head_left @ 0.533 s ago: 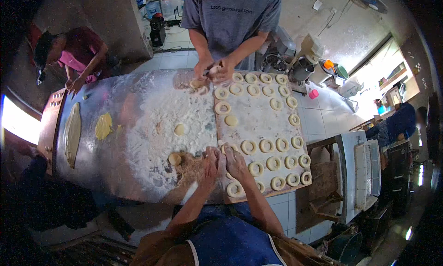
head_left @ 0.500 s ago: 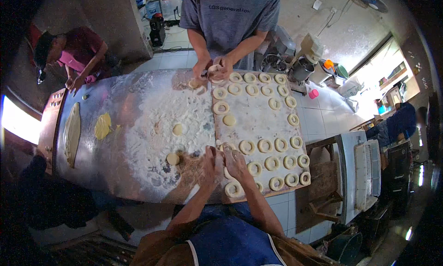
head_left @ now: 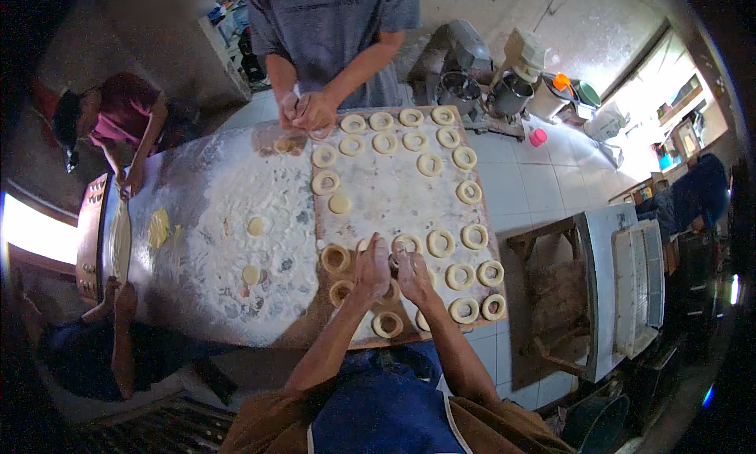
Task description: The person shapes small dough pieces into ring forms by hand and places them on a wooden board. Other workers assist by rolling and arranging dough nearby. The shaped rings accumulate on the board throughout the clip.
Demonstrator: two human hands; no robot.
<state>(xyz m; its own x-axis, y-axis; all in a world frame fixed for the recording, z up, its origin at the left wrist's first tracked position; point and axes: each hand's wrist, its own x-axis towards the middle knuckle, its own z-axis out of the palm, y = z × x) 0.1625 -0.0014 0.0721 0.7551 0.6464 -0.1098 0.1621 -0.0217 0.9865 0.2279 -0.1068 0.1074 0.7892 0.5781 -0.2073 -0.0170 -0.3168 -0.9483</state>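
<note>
My left hand (head_left: 372, 274) and my right hand (head_left: 412, 277) are close together, low over the near part of a floured board (head_left: 386, 198). Fingers on both are bent and pressed together. Whatever lies between them is hidden from above. Pale dough rings show right by the hands: one (head_left: 408, 240) just beyond my right fingers, another (head_left: 335, 258) left of my left hand. Rows of similar rings line the board's far, right and near sides. A flat dough disc (head_left: 340, 203) sits on its left part.
Loose flour (head_left: 228, 257) covers the metal table left of the board, with two dough discs (head_left: 255, 227) in it. Across from me, another person's hands (head_left: 309, 111) work at the board's corner. Two people at left grip a long dough strip (head_left: 120, 241) beside a yellow lump (head_left: 159, 227).
The view has shifted, so the board appears farther left. My hands have moved rightward over the board, along the near rings. At left, other people's hands now hold both ends of the dough strip.
</note>
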